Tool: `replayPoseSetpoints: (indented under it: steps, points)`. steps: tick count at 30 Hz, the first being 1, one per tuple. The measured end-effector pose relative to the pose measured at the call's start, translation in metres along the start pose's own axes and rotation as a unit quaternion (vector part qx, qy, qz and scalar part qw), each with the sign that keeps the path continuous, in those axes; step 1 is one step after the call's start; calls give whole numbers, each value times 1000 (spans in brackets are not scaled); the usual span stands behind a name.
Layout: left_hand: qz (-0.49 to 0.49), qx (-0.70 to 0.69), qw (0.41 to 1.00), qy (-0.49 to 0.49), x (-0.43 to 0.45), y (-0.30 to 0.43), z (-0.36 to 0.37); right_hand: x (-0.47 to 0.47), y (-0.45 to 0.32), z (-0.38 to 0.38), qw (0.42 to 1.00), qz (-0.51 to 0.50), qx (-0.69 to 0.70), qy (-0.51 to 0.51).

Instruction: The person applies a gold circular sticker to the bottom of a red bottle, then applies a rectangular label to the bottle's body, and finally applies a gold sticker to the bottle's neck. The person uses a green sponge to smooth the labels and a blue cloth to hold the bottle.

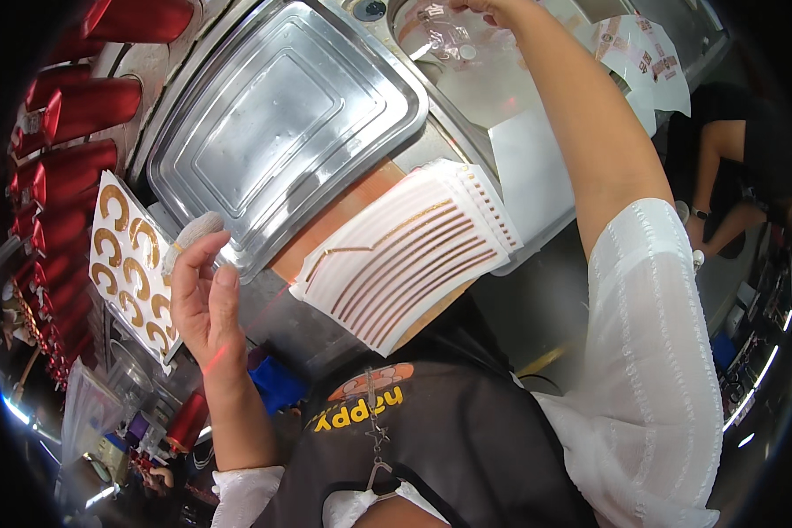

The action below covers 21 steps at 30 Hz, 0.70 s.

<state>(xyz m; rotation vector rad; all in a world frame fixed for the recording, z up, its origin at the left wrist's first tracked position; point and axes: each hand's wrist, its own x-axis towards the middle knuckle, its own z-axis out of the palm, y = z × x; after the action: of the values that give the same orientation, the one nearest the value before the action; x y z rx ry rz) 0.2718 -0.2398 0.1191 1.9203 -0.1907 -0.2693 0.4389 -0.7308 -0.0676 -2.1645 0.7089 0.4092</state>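
Note:
My left hand [208, 297] is raised, fingers loosely bent and thumb apart, with nothing visible between them. A pale cloth cover with a yellow band wraps one finger. Beside it stands a white sheet [120, 247] with gold C-shaped pieces. My right hand [488, 10] reaches to the top edge, partly cut off, above clear printed film [445, 36]; whether it grips anything is unclear. Between my arms lies a stack of white sheets [402, 257] with gold-brown curved strips, on an orange-brown board [336, 221]. A shiny metal tray [270, 105] sits beyond it.
Red cylindrical parts [96, 105] line the machine at the left. A blank white sheet [534, 165] lies on the right worktop, with printed film [653, 66] beyond. Plastic bags [89, 409] and small items are at lower left. Another person's arm [709, 158] shows at far right.

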Motion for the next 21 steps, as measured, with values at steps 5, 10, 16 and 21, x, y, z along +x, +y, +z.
replayPoseSetpoints:
  steps: [5, 10, 16, 21]
  points:
    - [-7, -13, 998, -57, -3, 10, 44, -90, 4, -62, 937, -287, 194, -47]
    - [15, 22, 990, -139, 15, 23, 100, -268, 38, -112, 910, -401, -42, 95]
    - [44, 68, 965, -250, 41, 40, 151, -358, 82, -75, 927, -316, -202, 20]
    - [-145, -109, 935, -305, 57, 45, 187, -374, 102, -105, 958, -210, -195, 29]
